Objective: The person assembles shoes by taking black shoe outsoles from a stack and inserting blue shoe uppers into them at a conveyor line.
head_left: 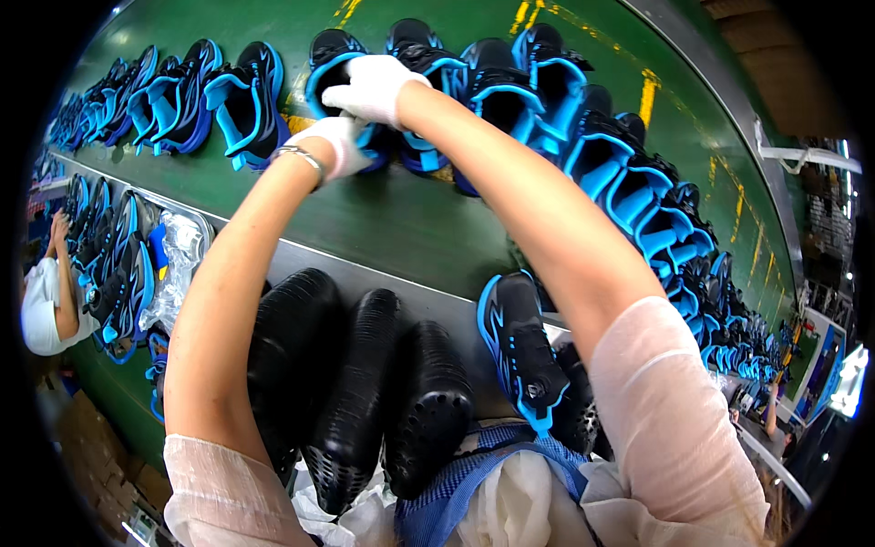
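Note:
Both hands wear white gloves and meet over a black shoe with a bright blue lining (335,46) on the green conveyor belt. My right hand (375,89) reaches over the shoe's opening, its fingers bent in at the collar. My left hand (339,146) is just below it, closed at the heel end of the same shoe; its fingertips are partly hidden by the right hand. Close on the right stands another black and blue shoe (415,46), partly covered by my right hand and forearm. To the left is a matching shoe (246,100), which neither hand touches.
Rows of matching shoes (169,100) run left and right along the green belt (392,228). Several black shoe lasts (351,392) and one black-blue shoe (519,337) lie close to my body. A metal edge (365,273) borders the belt. Another person (53,301) works at far left.

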Available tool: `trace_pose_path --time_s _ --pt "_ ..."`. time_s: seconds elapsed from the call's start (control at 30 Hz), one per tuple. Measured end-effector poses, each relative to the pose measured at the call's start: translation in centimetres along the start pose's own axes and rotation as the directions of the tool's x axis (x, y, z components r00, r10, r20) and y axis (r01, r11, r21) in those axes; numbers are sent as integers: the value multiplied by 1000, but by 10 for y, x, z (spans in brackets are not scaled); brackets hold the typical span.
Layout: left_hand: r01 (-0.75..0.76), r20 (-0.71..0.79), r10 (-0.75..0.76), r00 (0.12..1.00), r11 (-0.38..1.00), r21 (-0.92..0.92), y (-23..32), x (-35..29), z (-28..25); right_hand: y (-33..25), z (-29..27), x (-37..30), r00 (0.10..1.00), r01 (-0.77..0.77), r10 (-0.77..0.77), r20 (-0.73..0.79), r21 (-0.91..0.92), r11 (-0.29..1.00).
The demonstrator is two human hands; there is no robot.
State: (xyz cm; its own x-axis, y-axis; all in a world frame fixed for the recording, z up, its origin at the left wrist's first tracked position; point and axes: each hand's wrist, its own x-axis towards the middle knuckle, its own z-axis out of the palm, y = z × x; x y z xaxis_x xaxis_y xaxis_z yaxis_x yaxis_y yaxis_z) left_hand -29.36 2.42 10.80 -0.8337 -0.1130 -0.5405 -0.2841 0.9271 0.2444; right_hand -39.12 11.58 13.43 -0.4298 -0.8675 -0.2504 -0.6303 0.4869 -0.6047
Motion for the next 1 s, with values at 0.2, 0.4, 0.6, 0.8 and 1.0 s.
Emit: trace_pose_path --time_s 0.2,0.4,0.6,0.8,1.0 --pt "84 -189 -14 982 927 367 -16 -53 -37 37 -41 -169 984 -78 101 -147 153 985" --pt "-309 -203 311 929 950 42 77 -26 -16 88 -17 -317 934 -345 353 -63 109 932" --pt "-229 -193 248 949 967 115 64 36 26 108 58 -360 952 -306 305 -19 -110 946" --pt "-93 24 92 996 991 95 101 22 41 108 48 -376 839 -515 536 95 -180 838" --pt "-83 89 88 992 994 -64 99 -2 40 53 37 -426 751 -385 373 545 -99 918"
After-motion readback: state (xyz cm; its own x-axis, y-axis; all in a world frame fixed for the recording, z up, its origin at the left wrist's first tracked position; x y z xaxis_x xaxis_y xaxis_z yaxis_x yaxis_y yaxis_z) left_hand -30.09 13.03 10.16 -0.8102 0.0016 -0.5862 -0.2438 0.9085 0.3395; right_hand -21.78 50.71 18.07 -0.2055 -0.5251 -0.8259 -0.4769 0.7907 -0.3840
